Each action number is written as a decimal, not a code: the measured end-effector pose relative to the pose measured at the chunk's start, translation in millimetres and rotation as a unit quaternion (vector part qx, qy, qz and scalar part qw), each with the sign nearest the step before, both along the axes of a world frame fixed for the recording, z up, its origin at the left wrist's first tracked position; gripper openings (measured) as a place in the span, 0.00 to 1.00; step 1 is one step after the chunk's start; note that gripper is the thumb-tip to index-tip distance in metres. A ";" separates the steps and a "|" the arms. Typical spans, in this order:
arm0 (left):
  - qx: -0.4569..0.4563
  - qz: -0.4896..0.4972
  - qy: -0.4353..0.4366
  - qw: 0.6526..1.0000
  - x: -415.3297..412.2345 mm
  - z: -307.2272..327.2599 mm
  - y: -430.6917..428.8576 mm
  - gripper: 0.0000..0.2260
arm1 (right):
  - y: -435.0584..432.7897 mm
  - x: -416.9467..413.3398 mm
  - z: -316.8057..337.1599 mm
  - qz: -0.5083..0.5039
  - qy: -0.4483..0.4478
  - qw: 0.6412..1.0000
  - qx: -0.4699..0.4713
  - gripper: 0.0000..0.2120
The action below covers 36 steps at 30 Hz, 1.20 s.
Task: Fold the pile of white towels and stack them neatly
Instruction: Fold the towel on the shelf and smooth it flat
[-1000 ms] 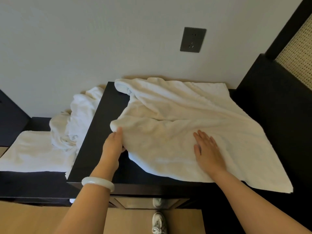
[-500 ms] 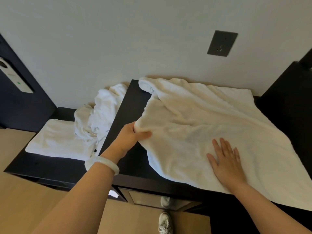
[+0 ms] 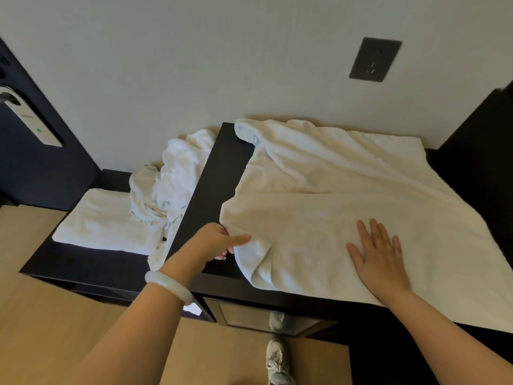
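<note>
Left hand (image 3: 219, 240) pinches the near left edge of the spread towel (image 3: 333, 195), thumb on top and fingers curled beneath the cloth, while the right hand (image 3: 377, 257) lies flat on it, fingers straight and slightly fanned, holding nothing and simply pressing down. This towel covers most of the dark cabinet top (image 3: 216, 173) against the wall, with its near right part hanging over the front edge. Its long axis seems to run slantwise, from the rolled corner at the far left by the wall toward the near right (that end runs out of view, so this is only a judgement). To make the fold well, the pinched edge should probably be lifted clear and carried across to meet the opposite edge squarely, with the flat palm anchoring the cloth along the intended crease. The bunched far-left corner and the diagonal wrinkles want smoothing first, or the layers will sit crooked. On the lower bench (image 3: 83, 262) to the left, a folded towel (image 3: 100, 218) lies touching a crumpled heap (image 3: 172, 184) awaiting folding.
</note>
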<state>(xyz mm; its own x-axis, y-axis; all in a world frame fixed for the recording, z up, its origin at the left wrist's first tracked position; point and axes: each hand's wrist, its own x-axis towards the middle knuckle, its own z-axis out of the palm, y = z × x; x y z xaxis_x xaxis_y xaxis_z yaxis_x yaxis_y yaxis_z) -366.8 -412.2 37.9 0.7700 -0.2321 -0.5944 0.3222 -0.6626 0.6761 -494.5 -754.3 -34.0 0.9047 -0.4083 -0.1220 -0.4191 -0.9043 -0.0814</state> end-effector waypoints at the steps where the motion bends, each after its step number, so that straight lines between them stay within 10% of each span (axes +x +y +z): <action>1: 0.008 -0.012 -0.003 1.000 -4.6 -1.8 -4.9 0.19 | 1.0 -0.2 0.2 -0.003 0.003 1.000 -0.001 0.37; 6: 0.028 0.099 -0.013 0.995 -13.6 5.9 -36.8 0.36 | 6.4 -3.2 0.5 -0.008 0.004 1.000 0.000 0.38; 11: 0.186 -0.066 -0.252 0.947 -33.2 1.3 -42.9 0.50 | 13.3 -8.2 0.9 -0.016 -0.004 1.000 0.004 0.37; 23: 0.151 -0.136 -0.292 0.935 -50.1 -2.5 -16.5 0.15 | 18.0 -8.3 1.5 -0.026 -0.004 1.000 -0.002 0.33; 31: 0.162 -0.047 -0.412 0.896 -76.2 -49.7 56.4 0.27 | 17.8 -10.5 2.8 -0.023 -0.008 1.000 -0.007 0.37; 36: 0.180 -0.125 -0.261 0.940 -67.3 -38.6 74.7 0.33 | 22.4 -17.1 1.3 -0.019 -0.003 1.000 -0.004 0.38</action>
